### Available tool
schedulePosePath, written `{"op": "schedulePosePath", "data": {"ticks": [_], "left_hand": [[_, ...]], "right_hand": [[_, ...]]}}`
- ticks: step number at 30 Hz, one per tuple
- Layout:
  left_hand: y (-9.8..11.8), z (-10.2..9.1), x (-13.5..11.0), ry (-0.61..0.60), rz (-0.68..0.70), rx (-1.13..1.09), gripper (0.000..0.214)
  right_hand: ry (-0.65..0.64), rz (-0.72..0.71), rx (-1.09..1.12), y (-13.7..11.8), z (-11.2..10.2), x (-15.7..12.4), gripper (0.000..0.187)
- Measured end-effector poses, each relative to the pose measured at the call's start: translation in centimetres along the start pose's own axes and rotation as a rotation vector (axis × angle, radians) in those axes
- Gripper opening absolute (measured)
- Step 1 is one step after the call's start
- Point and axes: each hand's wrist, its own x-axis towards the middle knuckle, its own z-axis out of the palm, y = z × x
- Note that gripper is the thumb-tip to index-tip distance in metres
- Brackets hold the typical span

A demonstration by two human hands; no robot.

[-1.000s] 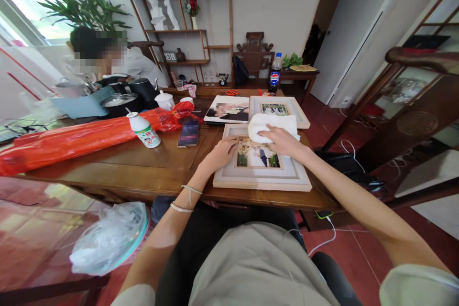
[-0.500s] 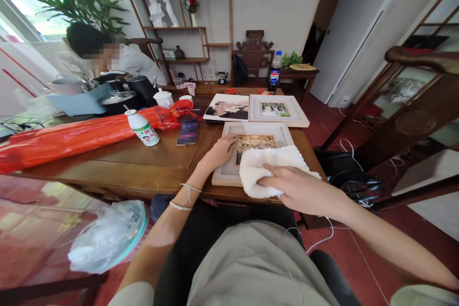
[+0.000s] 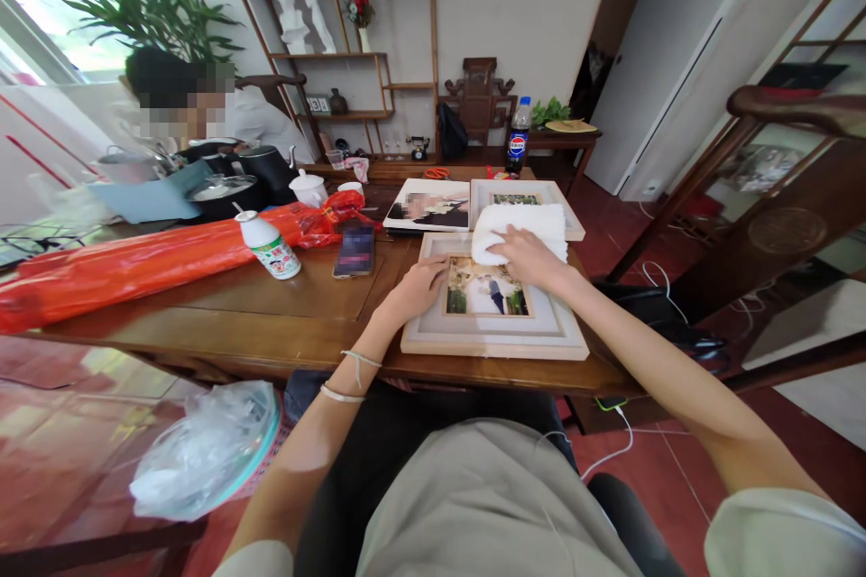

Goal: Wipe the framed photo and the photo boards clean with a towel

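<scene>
A pale wooden picture frame (image 3: 493, 338) with a colour photo lies flat on the brown table (image 3: 271, 306) in front of me. My left hand (image 3: 416, 286) rests on the frame's left side, fingers bent down onto it. My right hand (image 3: 524, 254) presses a folded white cloth (image 3: 518, 221) onto the frame's far edge. Two more framed pictures lie just beyond: a dark print (image 3: 429, 205) and a white frame (image 3: 561, 209) partly under the cloth.
A phone (image 3: 355, 250), a small white bottle (image 3: 267, 245) and a long orange plastic bundle (image 3: 135, 266) lie to the left. Pots and a kettle stand by a seated person (image 3: 196, 104) at the far left. A cola bottle (image 3: 519, 137) stands at the far end. A bagged bin (image 3: 207, 451) sits below.
My right hand has swept the white cloth from the frame's near edge back up to its far edge, uncovering the photo. My left hand has stayed on the frame.
</scene>
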Motion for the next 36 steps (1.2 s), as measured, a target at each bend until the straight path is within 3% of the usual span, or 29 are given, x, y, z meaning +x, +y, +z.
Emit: {"op": "schedulePosePath", "data": {"ticks": [4,8,13,16,20,23,27,30,33,36], "left_hand": [[0.0,0.2,0.0,0.012,0.002,0.005,0.035],[0.0,0.2,0.0,0.016,-0.009,-0.028,0.036],[0.4,-0.1,-0.1,0.011,-0.024,-0.037,0.037],[0.4,0.0,-0.1,0.024,-0.01,-0.031,0.037],[0.1,0.3,0.0,0.029,0.016,0.002,0.038],[-0.2,0.5,0.1,0.037,0.03,0.009,0.037],[-0.6,0.6,0.2,0.035,0.038,-0.027,0.035],[-1.0,0.7,0.5,0.025,0.023,-0.038,0.033],[-1.1,0.6,0.6,0.019,0.033,-0.052,0.033],[-0.8,0.5,0.6,0.029,0.039,-0.048,0.033]], "right_hand": [[-0.042,-0.121,0.094,-3.4,-0.7,-1.7,0.056],[-0.099,-0.259,0.228,-7.0,-3.8,-5.9,0.053],[-0.134,-0.26,0.282,-8.9,-6.4,-9.4,0.051],[-0.152,-0.159,0.225,-8.3,-5.7,-8.6,0.048],[-0.097,-0.001,0.086,-7.3,-3.4,-5.4,0.045],[-0.094,0.064,0.037,-8.1,-2.8,-3.5,0.04],[-0.131,-0.046,0.069,-11.7,-4.4,-3.3,0.03],[-0.067,-0.155,0.095,-14.7,-5.6,-4.3,0.024],[0.016,-0.161,0.04,-16.7,-5.6,-5.0,0.02],[0.042,-0.136,-0.007,-17.2,-5.0,-5.2,0.02]]}}
